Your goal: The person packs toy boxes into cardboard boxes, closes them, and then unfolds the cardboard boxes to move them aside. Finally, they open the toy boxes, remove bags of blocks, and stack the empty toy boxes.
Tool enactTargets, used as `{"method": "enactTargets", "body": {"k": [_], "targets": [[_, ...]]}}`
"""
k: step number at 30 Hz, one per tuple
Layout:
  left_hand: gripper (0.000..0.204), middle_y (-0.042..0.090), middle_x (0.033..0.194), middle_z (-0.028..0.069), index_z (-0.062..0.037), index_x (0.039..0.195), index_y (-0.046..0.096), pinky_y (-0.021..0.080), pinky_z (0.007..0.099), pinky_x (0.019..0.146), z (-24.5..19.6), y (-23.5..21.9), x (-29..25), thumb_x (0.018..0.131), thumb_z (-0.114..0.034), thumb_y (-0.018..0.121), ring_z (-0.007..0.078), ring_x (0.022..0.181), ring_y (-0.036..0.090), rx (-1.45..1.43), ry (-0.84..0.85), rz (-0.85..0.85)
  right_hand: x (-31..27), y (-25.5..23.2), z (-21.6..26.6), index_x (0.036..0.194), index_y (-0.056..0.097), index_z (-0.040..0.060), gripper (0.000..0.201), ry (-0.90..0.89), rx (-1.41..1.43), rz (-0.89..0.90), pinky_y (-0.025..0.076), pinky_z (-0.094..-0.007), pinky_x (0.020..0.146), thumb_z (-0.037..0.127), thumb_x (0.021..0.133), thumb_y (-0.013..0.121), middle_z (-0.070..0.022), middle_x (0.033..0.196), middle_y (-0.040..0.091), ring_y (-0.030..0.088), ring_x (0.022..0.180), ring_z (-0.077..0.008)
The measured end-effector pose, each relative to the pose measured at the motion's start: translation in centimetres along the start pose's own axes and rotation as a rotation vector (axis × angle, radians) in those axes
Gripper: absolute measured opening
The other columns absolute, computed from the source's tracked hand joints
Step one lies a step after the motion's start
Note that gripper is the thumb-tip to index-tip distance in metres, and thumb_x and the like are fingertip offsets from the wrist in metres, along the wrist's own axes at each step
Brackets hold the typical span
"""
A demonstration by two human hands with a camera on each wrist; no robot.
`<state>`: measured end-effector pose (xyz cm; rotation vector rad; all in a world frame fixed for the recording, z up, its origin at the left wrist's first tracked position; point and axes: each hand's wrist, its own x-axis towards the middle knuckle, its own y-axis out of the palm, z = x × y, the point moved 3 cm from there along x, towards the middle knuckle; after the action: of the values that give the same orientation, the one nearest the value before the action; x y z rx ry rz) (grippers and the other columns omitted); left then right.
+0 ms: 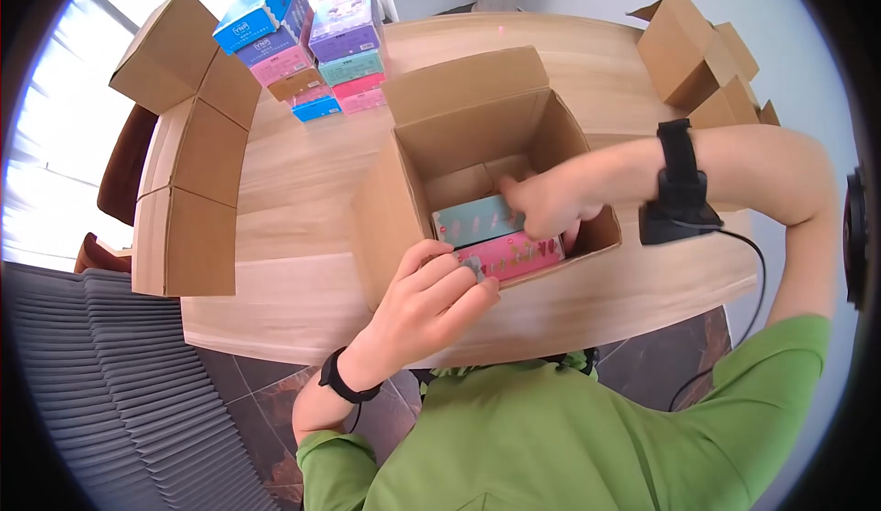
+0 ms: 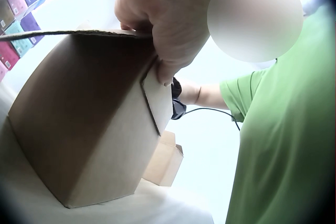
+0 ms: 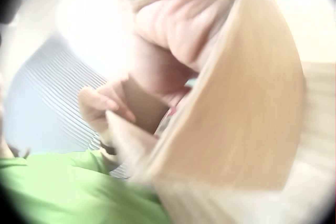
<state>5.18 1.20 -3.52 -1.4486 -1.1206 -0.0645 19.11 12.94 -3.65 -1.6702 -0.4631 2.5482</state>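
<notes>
An upright-sided cardboard carton [image 1: 376,227], top flaps open, stands before me on the table. Inside it a teal box [image 1: 470,221] lies beside a pink box [image 1: 514,259], the pink one nearer my body. My right hand [image 1: 551,201] reaches in from the right and grips the teal box near its right end, fingers partly hidden; in the right wrist view the carton wall [image 3: 241,92] covers most of that contact. My left hand [image 1: 427,305] holds the carton's near left rim, fingers over the edge; the left wrist view shows the left thumb [image 2: 167,71] outside the wall.
Two stacks of colourful boxes [image 1: 344,29] stand at the table's far left. Another open carton [image 1: 197,162] lies at the left edge, and more open cardboard [image 1: 684,52] sits far right. A cable [image 1: 760,272] hangs from my right wrist camera.
</notes>
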Motion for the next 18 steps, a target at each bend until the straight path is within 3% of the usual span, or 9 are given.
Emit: {"method": "enactTargets", "body": {"k": [5, 7, 10, 11, 13, 14, 15, 16, 18], "targets": [[0.017, 0.04, 0.065, 0.0009, -0.0073, 0.077, 0.054, 0.043, 0.0324, 0.073, 0.0, 0.1, 0.0, 0.065, -0.002, 0.064, 0.0153, 0.061, 0.043, -0.01, -0.026, -0.03, 0.7, 1.6, -1.2, 0.115, 0.038, -0.0036, 0.045, -0.025, 0.241, -0.226, 0.047, -0.0347, 0.064, 0.013, 0.075, 0.048, -0.0143, 0.096, 0.052, 0.053, 0.074, -0.0246], [0.018, 0.04, 0.065, 0.001, -0.0073, 0.077, 0.053, 0.043, 0.0325, 0.072, 0.1, 0.0, 0.0, 0.064, -0.002, 0.064, 0.0155, 0.061, 0.043, -0.013, -0.022, -0.031, 0.9, 1.0, -0.9, 0.124, 0.031, -0.0049, 0.051, 0.06, 0.19, -0.165, 0.051, -0.0362, 0.071, -0.002, 0.075, 0.045, -0.0231, 0.116, 0.04, 0.054, 0.097, -0.031], [0.019, 0.04, 0.066, 0.0011, -0.0073, 0.077, 0.053, 0.043, 0.0324, 0.073, 0.1, -0.1, 0.0, 0.063, -0.002, 0.064, 0.0156, 0.061, 0.043, 0.001, -0.003, -0.011, -3.0, -1.9, 3.0, 0.11, 0.047, -0.008, 0.039, -0.129, -0.719, -0.257, 0.051, -0.0338, 0.069, 0.0, 0.072, 0.047, -0.0235, 0.098, 0.053, 0.056, 0.095, -0.0294], [0.02, 0.041, 0.063, 0.0006, -0.0068, 0.077, 0.054, 0.043, 0.0324, 0.071, 0.2, -0.1, 0.0, 0.062, -0.004, 0.067, 0.0158, 0.059, 0.042, 0.003, 0.003, -0.024, -5.2, -3.6, 4.5, 0.096, 0.056, -0.0083, 0.03, -0.216, -0.694, -0.354, 0.051, -0.0314, 0.065, 0.002, 0.07, 0.046, -0.0211, 0.08, 0.06, 0.061, 0.085, -0.0261], [0.024, 0.041, 0.059, -0.0002, -0.0057, 0.076, 0.054, 0.042, 0.0325, 0.068, 0.2, 0.0, 0.0, 0.062, -0.008, 0.074, 0.0163, 0.054, 0.041, 0.001, 0.017, -0.041, -8.8, -7.6, 7.4, 0.094, 0.058, -0.0057, 0.027, -0.334, -0.366, -0.39, 0.052, -0.0307, 0.057, 0.011, 0.078, 0.043, -0.0141, 0.077, 0.064, 0.064, 0.067, -0.0172], [0.024, 0.041, 0.059, -0.0003, -0.0056, 0.076, 0.054, 0.042, 0.0324, 0.068, 0.2, 0.0, 0.0, 0.062, -0.008, 0.074, 0.0162, 0.054, 0.04, 0.001, 0.018, -0.049, -10.0, -9.7, 8.3, 0.094, 0.058, -0.0044, 0.026, -0.399, -0.256, -0.513, 0.052, -0.03, 0.058, 0.014, 0.083, 0.043, -0.0111, 0.079, 0.065, 0.065, 0.071, -0.015], [0.024, 0.041, 0.059, -0.0003, -0.0055, 0.076, 0.054, 0.042, 0.0322, 0.068, 0.2, 0.1, 0.0, 0.062, -0.008, 0.074, 0.0162, 0.054, 0.04, 0.002, 0.019, -0.056, -9.8, -12.2, 8.5, 0.112, 0.051, -0.0036, 0.052, -0.475, -0.248, -0.672, 0.053, -0.0344, 0.064, 0.035, 0.078, 0.06, -0.02, 0.102, 0.06, 0.063, 0.084, -0.024], [0.024, 0.04, 0.059, -0.0003, -0.0054, 0.076, 0.054, 0.042, 0.0321, 0.068, 0.2, 0.1, 0.0, 0.062, -0.008, 0.073, 0.0161, 0.054, 0.04, 0.004, 0.021, -0.065, -9.4, -15.4, 9.1, 0.109, 0.052, -0.005, 0.039, -0.5, -0.206, -0.715, 0.052, -0.0288, 0.067, 0.022, 0.081, 0.058, -0.0152, 0.095, 0.06, 0.058, 0.085, -0.0194], [0.023, 0.04, 0.059, -0.0003, -0.0056, 0.076, 0.054, 0.042, 0.0319, 0.068, 0.1, 0.0, 0.1, 0.062, -0.008, 0.073, 0.016, 0.054, 0.04, 0.011, 0.021, -0.056, -4.5, -20.6, 8.9, 0.121, 0.043, -0.0085, 0.055, -0.509, -0.18, -0.944, 0.051, -0.037, 0.082, 0.027, 0.081, 0.059, -0.0242, 0.116, 0.048, 0.052, 0.104, -0.0294]]}}
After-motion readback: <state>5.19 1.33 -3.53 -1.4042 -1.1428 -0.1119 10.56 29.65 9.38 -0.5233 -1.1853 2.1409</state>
